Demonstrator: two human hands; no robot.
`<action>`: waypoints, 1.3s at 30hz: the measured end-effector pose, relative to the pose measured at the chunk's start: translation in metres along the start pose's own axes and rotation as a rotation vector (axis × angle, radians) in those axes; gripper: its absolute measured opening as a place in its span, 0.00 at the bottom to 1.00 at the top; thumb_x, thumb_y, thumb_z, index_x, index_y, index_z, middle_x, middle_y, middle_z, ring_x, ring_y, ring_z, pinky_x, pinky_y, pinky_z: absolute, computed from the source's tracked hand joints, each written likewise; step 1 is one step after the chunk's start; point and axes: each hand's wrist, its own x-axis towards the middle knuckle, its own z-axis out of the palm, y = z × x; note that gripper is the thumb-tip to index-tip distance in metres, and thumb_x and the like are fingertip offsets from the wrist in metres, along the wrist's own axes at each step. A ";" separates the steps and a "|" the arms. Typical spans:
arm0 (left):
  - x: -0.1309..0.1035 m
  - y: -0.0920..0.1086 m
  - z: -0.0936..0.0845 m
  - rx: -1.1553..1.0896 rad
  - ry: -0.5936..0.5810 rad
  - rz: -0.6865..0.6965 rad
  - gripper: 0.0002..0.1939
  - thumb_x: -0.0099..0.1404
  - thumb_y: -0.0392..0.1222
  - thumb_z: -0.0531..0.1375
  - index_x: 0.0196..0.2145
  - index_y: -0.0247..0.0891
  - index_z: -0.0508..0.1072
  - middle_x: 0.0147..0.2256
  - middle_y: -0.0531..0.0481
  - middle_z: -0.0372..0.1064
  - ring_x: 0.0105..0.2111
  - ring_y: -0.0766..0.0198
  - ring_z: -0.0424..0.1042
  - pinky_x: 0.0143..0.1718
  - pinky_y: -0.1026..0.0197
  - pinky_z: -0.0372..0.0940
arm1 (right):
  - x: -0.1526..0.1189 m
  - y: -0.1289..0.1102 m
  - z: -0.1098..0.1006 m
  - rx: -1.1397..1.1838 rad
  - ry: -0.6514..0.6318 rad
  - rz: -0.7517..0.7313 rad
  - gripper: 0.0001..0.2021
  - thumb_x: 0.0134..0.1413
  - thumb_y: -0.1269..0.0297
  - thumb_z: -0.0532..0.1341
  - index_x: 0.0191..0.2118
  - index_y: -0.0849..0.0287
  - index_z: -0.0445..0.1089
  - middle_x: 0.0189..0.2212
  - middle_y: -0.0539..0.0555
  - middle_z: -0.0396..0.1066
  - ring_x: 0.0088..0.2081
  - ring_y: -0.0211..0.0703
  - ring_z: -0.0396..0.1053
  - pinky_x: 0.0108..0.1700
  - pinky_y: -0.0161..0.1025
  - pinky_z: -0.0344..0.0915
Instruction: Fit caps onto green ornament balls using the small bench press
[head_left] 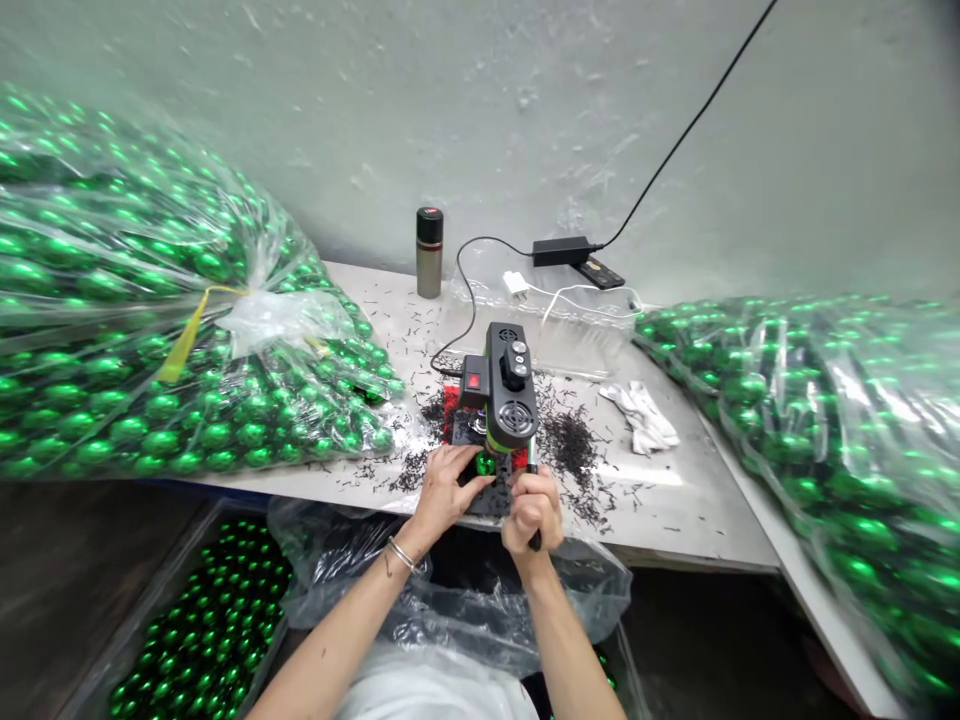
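A small black bench drill press (511,385) with a red switch stands at the middle of the table's front part. Under its head sits a shiny green ball (485,464). My left hand (448,485) pinches that ball from the left, thumb in front and fingers behind. My right hand (535,510) is wrapped round the black-gripped lever (533,467) on the machine's right side. Red patches show beside the machine's base, and black shavings (568,446) are strewn about it. The drill tip is hidden behind the machine's head.
Clear bags of green balls (161,405) crowd the left, with another bag (817,400) at right. Behind the machine are a flask (430,252), a power adapter (562,250), a clear plastic tray (577,345) and cables. White gloves (641,417) lie right. A crate of balls (210,610) stands below.
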 end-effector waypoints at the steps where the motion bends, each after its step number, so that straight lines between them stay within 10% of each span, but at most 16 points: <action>1: 0.000 0.000 0.000 -0.002 -0.001 0.001 0.17 0.65 0.48 0.65 0.49 0.39 0.75 0.45 0.42 0.77 0.46 0.52 0.73 0.51 0.46 0.65 | -0.001 0.001 0.000 0.001 -0.004 0.004 0.16 0.68 0.65 0.46 0.27 0.56 0.58 0.28 0.48 0.63 0.28 0.36 0.65 0.41 0.45 0.66; 14: 0.005 0.003 -0.001 -0.024 -0.035 -0.024 0.15 0.64 0.45 0.65 0.48 0.39 0.76 0.45 0.43 0.77 0.45 0.51 0.71 0.52 0.45 0.64 | 0.014 -0.003 -0.007 -0.049 -0.168 -0.107 0.14 0.67 0.68 0.47 0.27 0.56 0.58 0.26 0.48 0.63 0.30 0.37 0.67 0.38 0.42 0.66; 23: -0.011 0.012 -0.009 -0.058 0.040 -0.012 0.16 0.63 0.43 0.66 0.48 0.37 0.76 0.44 0.41 0.77 0.45 0.51 0.73 0.51 0.45 0.65 | 0.079 -0.045 -0.009 0.068 -0.079 0.290 0.15 0.67 0.69 0.51 0.25 0.57 0.59 0.23 0.46 0.59 0.26 0.34 0.59 0.30 0.36 0.56; 28: -0.038 0.009 -0.039 0.074 0.038 0.133 0.28 0.64 0.53 0.65 0.57 0.37 0.69 0.51 0.37 0.73 0.52 0.47 0.70 0.55 0.43 0.63 | 0.071 -0.042 -0.008 0.084 -0.061 0.265 0.16 0.66 0.68 0.52 0.24 0.57 0.58 0.23 0.47 0.60 0.27 0.35 0.61 0.30 0.37 0.57; 32: 0.001 -0.014 -0.077 0.345 0.141 -0.018 0.15 0.71 0.41 0.54 0.52 0.35 0.72 0.51 0.35 0.71 0.53 0.46 0.67 0.54 0.44 0.62 | 0.059 -0.036 -0.006 0.088 -0.011 0.257 0.17 0.66 0.67 0.53 0.23 0.57 0.59 0.23 0.48 0.61 0.27 0.36 0.61 0.29 0.38 0.56; 39: 0.090 -0.057 -0.112 0.612 -0.057 -0.294 0.10 0.62 0.28 0.55 0.39 0.27 0.75 0.39 0.28 0.73 0.43 0.43 0.71 0.49 0.46 0.60 | 0.058 -0.036 -0.005 0.072 -0.004 0.231 0.17 0.66 0.68 0.53 0.23 0.57 0.59 0.23 0.48 0.61 0.26 0.36 0.62 0.28 0.37 0.58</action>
